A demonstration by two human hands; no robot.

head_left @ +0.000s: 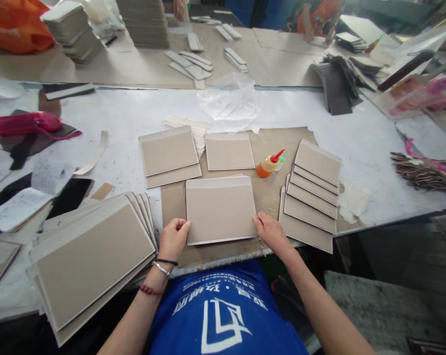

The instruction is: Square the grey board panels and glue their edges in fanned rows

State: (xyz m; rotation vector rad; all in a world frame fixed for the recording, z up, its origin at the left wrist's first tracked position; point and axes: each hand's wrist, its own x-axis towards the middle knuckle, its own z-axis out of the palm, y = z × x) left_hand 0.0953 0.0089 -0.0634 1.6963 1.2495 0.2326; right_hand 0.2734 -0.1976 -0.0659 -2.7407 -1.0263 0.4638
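Observation:
A beige rectangular panel with a pale strip along its top edge lies in front of me, near the table's front edge. My left hand pinches its left edge between thumb and curled fingers. On the opposite side, my right hand grips the right edge the same way. Another panel's edge peeks out beneath it. Behind it lie a smaller-looking panel and an overlapping pair of panels. A bottle of orange liquid with a red nozzle stands behind the panel, to the right.
Fanned panels lie at right; a stack of larger panels overhangs the front edge at left. A phone, a notebook and a pink pouch lie left. A co-worker's hand shows across the table.

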